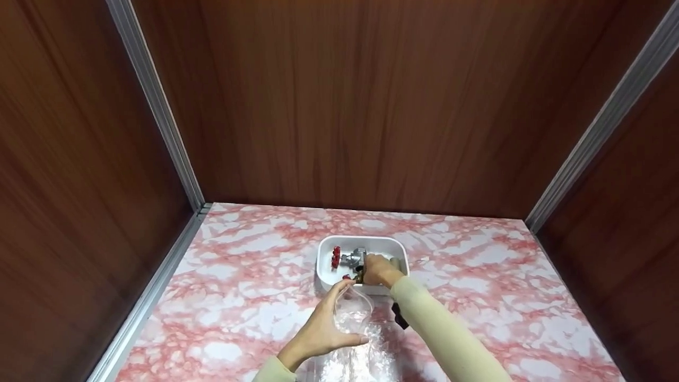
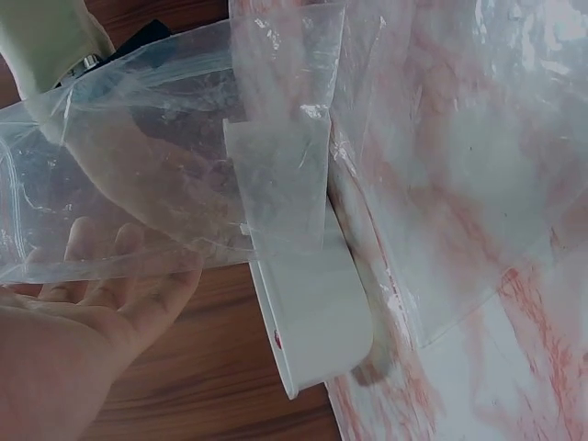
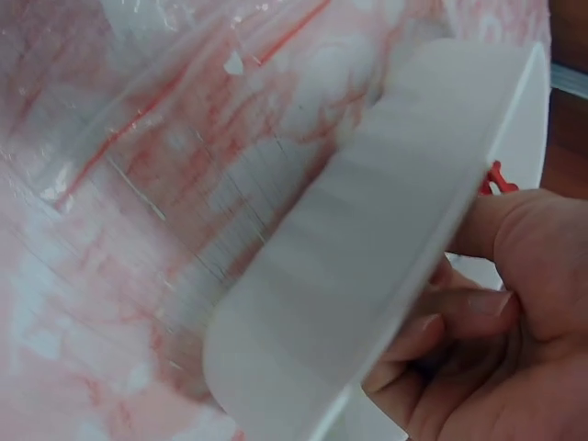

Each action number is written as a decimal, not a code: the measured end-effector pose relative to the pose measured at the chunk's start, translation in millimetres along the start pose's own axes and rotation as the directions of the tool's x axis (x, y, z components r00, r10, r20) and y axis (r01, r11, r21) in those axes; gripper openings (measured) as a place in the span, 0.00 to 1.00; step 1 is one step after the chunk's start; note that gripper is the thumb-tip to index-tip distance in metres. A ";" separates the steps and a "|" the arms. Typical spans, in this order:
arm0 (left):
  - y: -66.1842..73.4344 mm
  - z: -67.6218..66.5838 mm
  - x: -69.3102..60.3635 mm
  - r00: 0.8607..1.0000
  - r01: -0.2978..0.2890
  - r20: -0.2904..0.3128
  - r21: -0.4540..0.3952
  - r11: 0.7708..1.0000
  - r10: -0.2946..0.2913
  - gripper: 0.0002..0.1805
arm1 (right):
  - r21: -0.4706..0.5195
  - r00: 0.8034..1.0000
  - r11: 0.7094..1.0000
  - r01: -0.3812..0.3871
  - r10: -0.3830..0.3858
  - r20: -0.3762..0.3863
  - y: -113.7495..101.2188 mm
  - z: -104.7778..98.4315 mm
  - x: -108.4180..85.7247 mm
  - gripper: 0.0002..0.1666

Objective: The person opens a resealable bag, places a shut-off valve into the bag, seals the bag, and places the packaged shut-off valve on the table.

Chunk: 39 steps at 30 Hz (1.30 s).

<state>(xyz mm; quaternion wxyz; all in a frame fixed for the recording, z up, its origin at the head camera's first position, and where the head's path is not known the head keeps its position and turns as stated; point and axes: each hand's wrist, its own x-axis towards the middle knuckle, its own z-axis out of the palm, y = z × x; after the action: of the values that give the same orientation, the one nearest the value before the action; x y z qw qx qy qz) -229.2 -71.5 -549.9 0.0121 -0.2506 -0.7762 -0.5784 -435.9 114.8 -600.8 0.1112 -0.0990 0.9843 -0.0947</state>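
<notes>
A white tub point(image 1: 366, 239) holds a grey metal valve with a red handwheel point(image 1: 336, 257) and a partly hidden brass-coloured fitting point(image 1: 359, 277). My right hand point(image 1: 379, 269) reaches down into the tub. In the right wrist view its fingers curl behind the tub's wall point(image 3: 340, 248), beside a red piece point(image 3: 498, 176); what they grip is hidden. Just in front of the tub, my left hand point(image 1: 321, 326) holds a clear plastic bag point(image 1: 353, 321) by its mouth, which gapes toward the tub. The left wrist view shows those fingers point(image 2: 147, 308) at the bag's edge.
More clear plastic point(image 1: 382, 361) lies at the near side of the red-and-white marbled table point(image 1: 238, 297). Brown wood-patterned panels point(image 1: 339, 106) with metal corner posts point(image 1: 159, 106) enclose the back and sides. A black wrist device point(image 1: 399, 317) shows under the right sleeve.
</notes>
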 end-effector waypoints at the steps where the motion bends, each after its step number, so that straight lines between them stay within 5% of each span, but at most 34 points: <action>1: 0.1 -0.1 0.2 1.000 0.001 -0.001 -0.001 1.000 -0.001 0.61 | 0.005 1.000 1.000 0.012 -0.012 -0.023 -0.9 -1.6 -3.4 0.08; 10: 0.6 -0.4 0.3 1.000 0.010 0.013 -0.013 1.000 -0.010 0.61 | 0.116 0.997 0.993 0.028 -0.019 -0.078 -22.2 -35.7 -48.3 0.07; 19: 0.8 0.8 -2.4 1.000 0.004 -0.005 -0.005 1.000 -0.004 0.59 | 0.174 0.999 0.984 -0.049 0.049 0.003 -7.8 -11.1 -9.4 0.13; 32: 0.9 1.2 -1.7 1.000 -0.003 0.004 -0.015 1.000 0.003 0.60 | 0.129 0.993 0.992 -0.017 0.032 -0.116 -26.2 -34.6 -53.7 0.08; 39: 0.7 1.4 -2.3 1.000 0.009 0.003 -0.011 1.000 -0.009 0.60 | 0.087 0.994 0.996 -0.032 0.041 -0.099 -18.2 -21.1 -39.5 0.10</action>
<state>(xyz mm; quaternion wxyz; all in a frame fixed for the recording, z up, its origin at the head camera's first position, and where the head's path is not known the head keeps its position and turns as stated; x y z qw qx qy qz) -226.6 -71.0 -550.5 0.0068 -0.2479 -0.7742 -0.5823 -400.0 109.3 -568.9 0.0675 -0.0712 0.9853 -0.1397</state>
